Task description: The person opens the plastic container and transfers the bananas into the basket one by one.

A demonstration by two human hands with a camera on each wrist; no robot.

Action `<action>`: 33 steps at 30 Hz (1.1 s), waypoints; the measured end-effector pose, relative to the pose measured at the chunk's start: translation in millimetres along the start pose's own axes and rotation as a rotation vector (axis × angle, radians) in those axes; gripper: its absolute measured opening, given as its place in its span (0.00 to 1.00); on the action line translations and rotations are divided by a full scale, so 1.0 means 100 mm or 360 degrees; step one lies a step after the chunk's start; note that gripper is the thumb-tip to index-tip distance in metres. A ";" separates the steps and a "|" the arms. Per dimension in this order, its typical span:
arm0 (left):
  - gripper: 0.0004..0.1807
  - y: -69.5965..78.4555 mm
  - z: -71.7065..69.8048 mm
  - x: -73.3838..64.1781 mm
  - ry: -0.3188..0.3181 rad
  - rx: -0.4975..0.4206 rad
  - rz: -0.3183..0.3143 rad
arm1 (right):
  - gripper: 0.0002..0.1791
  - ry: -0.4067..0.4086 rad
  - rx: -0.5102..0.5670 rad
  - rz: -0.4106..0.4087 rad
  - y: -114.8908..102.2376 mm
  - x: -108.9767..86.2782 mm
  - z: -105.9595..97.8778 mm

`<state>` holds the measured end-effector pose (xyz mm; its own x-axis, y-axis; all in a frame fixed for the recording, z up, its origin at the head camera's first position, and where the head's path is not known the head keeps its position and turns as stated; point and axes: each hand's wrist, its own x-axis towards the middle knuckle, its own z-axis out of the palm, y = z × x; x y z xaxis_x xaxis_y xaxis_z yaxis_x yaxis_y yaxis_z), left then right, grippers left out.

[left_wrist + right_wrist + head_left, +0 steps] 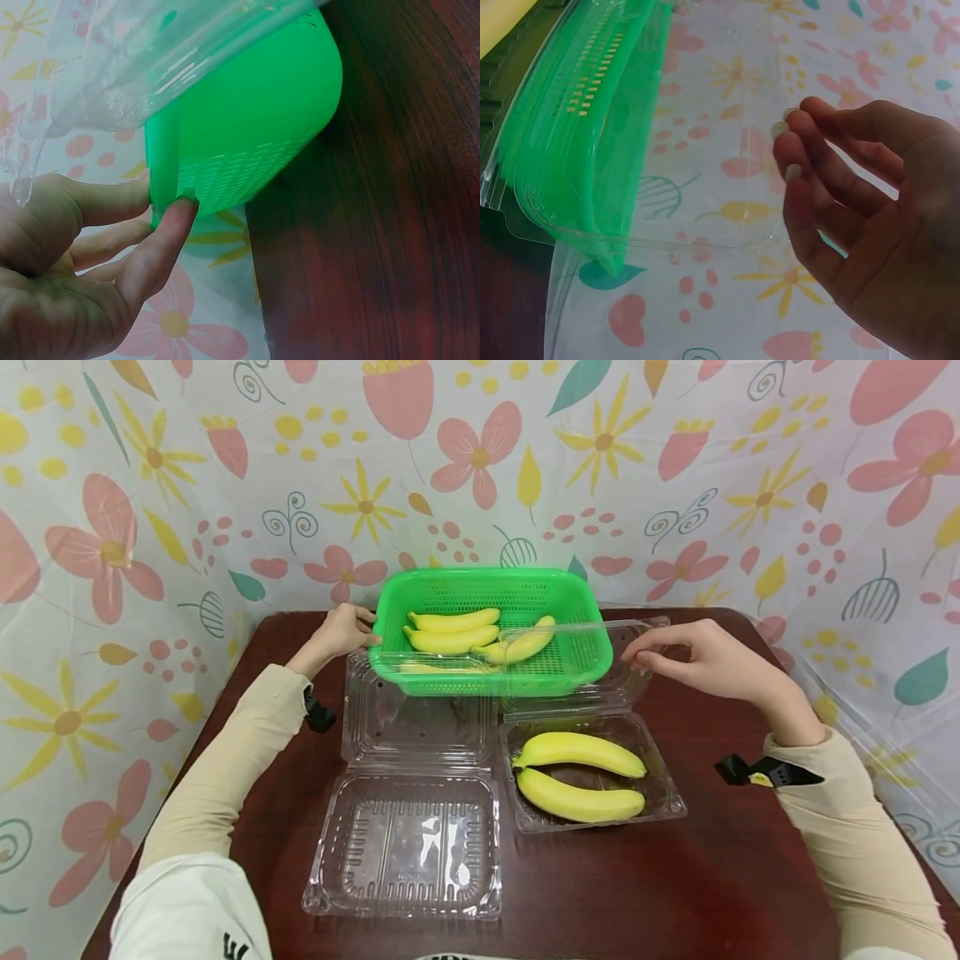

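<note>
My left hand [341, 631] pinches the left rim of a green plastic basket [491, 581], thumb and fingers on either side of the wall in the left wrist view. Inside the basket are several bananas [457, 639], partly behind the raised lids. By the upper right corner of a clear lid [577, 700] hovers my right hand [705, 660], fingers loosely bent; I cannot tell whether they touch the edge. That lid belongs to a clear plastic box [660, 806] holding two bananas [581, 797] joined at the stem. On the left a second clear box [408, 843] lies empty, lid up.
A dark red-brown table [720, 868] bears everything. Behind and on both sides hangs a flower-patterned cloth [480, 502], close to the basket's back. The raised lid [420, 722] of the left box leans in front of the basket.
</note>
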<state>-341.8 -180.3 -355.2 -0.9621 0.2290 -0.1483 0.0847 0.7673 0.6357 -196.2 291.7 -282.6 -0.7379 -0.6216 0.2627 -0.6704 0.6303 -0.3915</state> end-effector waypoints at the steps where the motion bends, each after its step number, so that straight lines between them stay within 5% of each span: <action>1: 0.28 0.00 0.00 0.00 0.0001 0.0002 -0.0001 | 0.15 -0.0029 0.0014 0.0011 0.00 0.00 0.01; 12: 0.28 -0.01 -0.01 0.02 -0.0006 0.0014 0.0004 | 0.10 -0.0418 0.0065 0.0135 -0.03 0.04 0.21; 33: 0.28 0.00 0.00 0.01 -0.0008 -0.0003 -0.0011 | 0.17 -0.0868 0.0266 0.0328 -0.13 0.01 0.58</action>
<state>-342.5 -180.1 -355.4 -0.9612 0.2270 -0.1566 0.0776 0.7677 0.6361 -183.7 256.2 -329.1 -0.6752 -0.6712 -0.3058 -0.4642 0.7089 -0.5311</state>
